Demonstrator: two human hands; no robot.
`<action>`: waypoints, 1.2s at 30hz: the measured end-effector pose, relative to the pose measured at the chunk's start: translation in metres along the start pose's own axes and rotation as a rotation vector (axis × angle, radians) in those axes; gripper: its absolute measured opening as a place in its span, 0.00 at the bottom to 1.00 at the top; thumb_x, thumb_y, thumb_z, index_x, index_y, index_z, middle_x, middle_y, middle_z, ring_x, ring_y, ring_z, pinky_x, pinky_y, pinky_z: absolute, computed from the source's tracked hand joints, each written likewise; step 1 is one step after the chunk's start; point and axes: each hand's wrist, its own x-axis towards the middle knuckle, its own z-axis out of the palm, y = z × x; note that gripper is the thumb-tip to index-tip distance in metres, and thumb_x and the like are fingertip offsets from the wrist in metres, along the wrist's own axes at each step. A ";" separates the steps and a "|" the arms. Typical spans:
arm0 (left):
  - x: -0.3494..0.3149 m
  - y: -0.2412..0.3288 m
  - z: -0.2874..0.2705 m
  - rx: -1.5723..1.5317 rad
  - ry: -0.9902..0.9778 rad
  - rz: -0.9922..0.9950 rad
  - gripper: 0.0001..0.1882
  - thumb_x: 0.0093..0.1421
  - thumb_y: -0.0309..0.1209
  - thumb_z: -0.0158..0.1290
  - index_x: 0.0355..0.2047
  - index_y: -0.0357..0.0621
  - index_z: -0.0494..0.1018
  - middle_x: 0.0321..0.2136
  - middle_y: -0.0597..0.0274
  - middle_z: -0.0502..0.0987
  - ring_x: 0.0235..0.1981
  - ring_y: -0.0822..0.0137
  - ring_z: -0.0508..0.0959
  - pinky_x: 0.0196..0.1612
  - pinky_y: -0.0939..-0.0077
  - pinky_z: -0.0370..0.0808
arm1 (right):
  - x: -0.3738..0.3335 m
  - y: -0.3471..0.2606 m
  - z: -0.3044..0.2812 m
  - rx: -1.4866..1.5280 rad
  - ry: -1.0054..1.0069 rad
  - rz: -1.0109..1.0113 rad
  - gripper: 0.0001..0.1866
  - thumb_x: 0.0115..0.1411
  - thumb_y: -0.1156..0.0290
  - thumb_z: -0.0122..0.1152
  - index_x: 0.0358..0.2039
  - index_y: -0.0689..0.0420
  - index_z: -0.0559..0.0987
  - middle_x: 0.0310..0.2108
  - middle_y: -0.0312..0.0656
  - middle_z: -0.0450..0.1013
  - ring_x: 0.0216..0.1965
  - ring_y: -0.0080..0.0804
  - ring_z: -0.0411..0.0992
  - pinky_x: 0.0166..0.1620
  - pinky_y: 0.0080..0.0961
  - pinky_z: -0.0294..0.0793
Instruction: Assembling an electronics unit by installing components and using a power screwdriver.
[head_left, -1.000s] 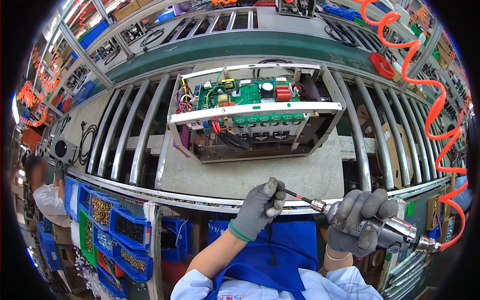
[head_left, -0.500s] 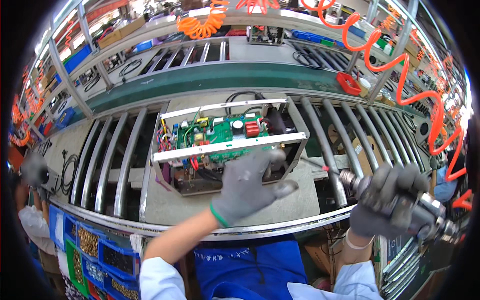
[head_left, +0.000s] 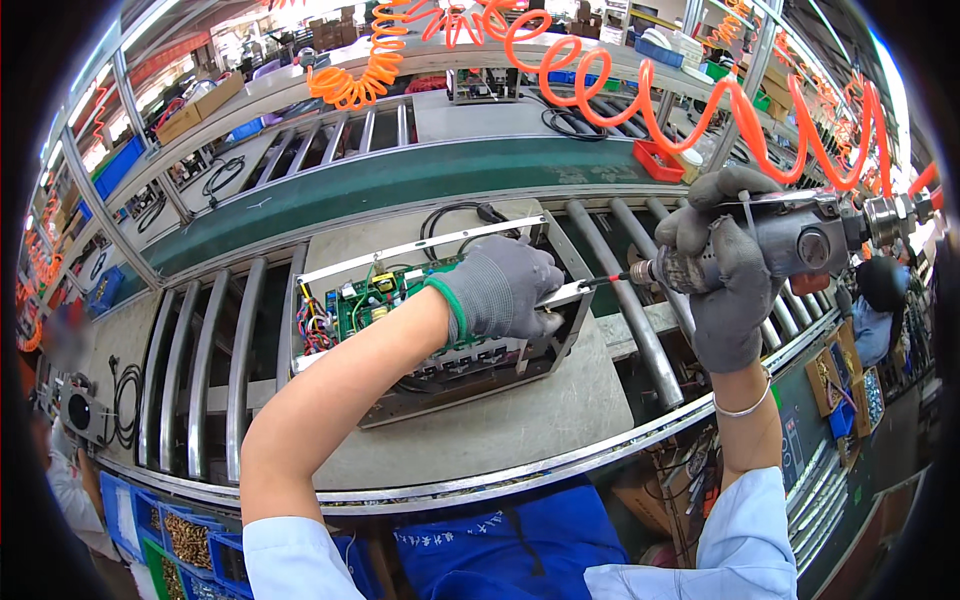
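An open metal chassis (head_left: 404,254) with a green circuit board (head_left: 350,312) and coloured wires lies on a pale board (head_left: 520,425) before me. My left hand (head_left: 497,288), in a grey glove, is closed over the near rail at the chassis's right end, its fingers curled at the corner. In my gloved right hand (head_left: 725,310) is a pneumatic screwdriver (head_left: 795,240), held level with the bit (head_left: 612,278) pointing left. The bit tip meets the rail's right end, close to my left fingers. A screw there is too small to make out.
Conveyor rollers (head_left: 247,360) flank the board. Orange coiled air hose (head_left: 660,115) hangs above and right. Blue bins of small fasteners (head_left: 187,540) stand at lower left. A red bin (head_left: 658,160) sits beyond the green strip (head_left: 330,190). Other people are at the far left and right.
My left hand has moved from in front of the chassis onto its right corner. My right hand has raised the screwdriver and brought its bit to the rail's end. The view has shifted.
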 end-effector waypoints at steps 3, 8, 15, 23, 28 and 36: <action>0.001 0.000 -0.001 -0.062 0.009 -0.026 0.17 0.49 0.48 0.54 0.24 0.46 0.74 0.27 0.59 0.75 0.30 0.54 0.77 0.36 0.58 0.72 | 0.001 -0.001 0.001 0.021 0.017 0.004 0.15 0.54 0.76 0.52 0.44 0.63 0.71 0.26 0.40 0.70 0.24 0.20 0.69 0.34 0.27 0.75; 0.005 -0.001 -0.002 -0.137 -0.033 -0.001 0.16 0.50 0.45 0.55 0.27 0.46 0.74 0.28 0.59 0.75 0.32 0.55 0.77 0.35 0.59 0.72 | 0.006 -0.002 0.000 -0.018 -0.049 -0.002 0.15 0.55 0.76 0.54 0.44 0.63 0.71 0.28 0.42 0.72 0.25 0.20 0.70 0.35 0.26 0.76; 0.020 -0.002 0.001 -0.154 0.154 -0.055 0.26 0.40 0.42 0.57 0.41 0.46 0.73 0.33 0.51 0.75 0.40 0.52 0.76 0.43 0.62 0.74 | 0.011 -0.001 0.012 0.024 -0.025 0.008 0.11 0.55 0.77 0.53 0.39 0.64 0.72 0.21 0.37 0.70 0.20 0.18 0.67 0.32 0.23 0.74; 0.041 -0.013 0.012 -0.489 -0.014 -0.029 0.28 0.33 0.36 0.57 0.40 0.43 0.72 0.33 0.51 0.76 0.39 0.55 0.76 0.45 0.65 0.73 | 0.037 0.014 0.004 -0.180 -0.028 0.092 0.13 0.55 0.75 0.48 0.41 0.64 0.71 0.29 0.40 0.67 0.22 0.20 0.64 0.30 0.25 0.72; 0.040 -0.014 0.014 -0.558 -0.026 -0.022 0.26 0.35 0.35 0.57 0.39 0.41 0.72 0.32 0.52 0.76 0.38 0.56 0.77 0.44 0.66 0.73 | 0.045 0.020 0.007 -0.210 0.025 0.070 0.12 0.56 0.73 0.49 0.40 0.65 0.71 0.31 0.41 0.68 0.22 0.19 0.64 0.30 0.23 0.71; 0.040 -0.014 0.015 -0.516 0.016 -0.001 0.27 0.36 0.35 0.57 0.40 0.39 0.71 0.33 0.50 0.76 0.37 0.54 0.77 0.44 0.65 0.73 | 0.071 0.037 0.019 -0.305 -0.042 0.184 0.13 0.54 0.67 0.57 0.29 0.67 0.77 0.17 0.42 0.73 0.17 0.24 0.71 0.23 0.19 0.69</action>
